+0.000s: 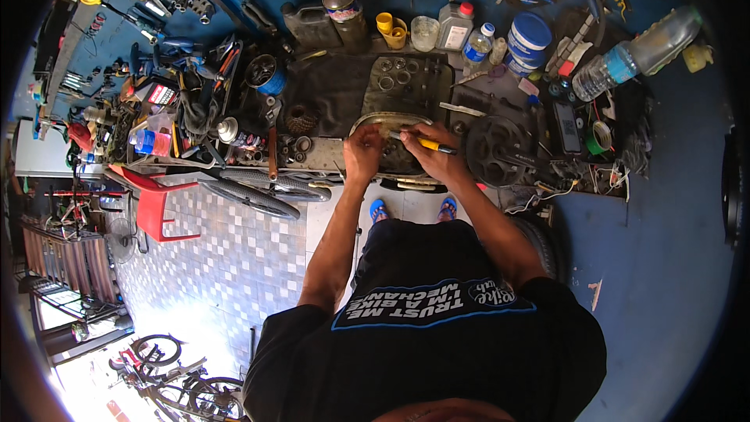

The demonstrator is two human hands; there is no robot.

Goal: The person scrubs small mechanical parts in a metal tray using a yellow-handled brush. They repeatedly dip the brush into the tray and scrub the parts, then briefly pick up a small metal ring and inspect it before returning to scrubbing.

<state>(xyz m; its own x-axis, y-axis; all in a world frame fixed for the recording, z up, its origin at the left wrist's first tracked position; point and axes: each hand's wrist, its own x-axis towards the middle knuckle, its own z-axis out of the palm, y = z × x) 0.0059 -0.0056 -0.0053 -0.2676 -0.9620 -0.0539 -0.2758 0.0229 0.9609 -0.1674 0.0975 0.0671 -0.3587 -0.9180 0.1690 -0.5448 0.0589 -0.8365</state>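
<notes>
My right hand (431, 161) grips a slim tool with a yellow and black handle (437, 145). Its working end points left toward my other hand and is too small to name. My left hand (362, 155) is closed, fingertips pinched together; whatever they hold is hidden. Both hands are over a shallow tray with a pale curved rim (391, 117) at the front of the workbench. Beyond it, several small metal rings (394, 74) lie on a flat dark panel. A bicycle crankset (494, 151) rests just right of my right hand.
Left on the bench are a sprocket cassette (301, 119), a wooden-handled tool (273, 155), a spray can (228, 130) and a blue tin (266, 74). Bottles and a blue tub (528, 41) line the back. A phone (567, 128) lies right. A red chair (158, 207) stands on the floor.
</notes>
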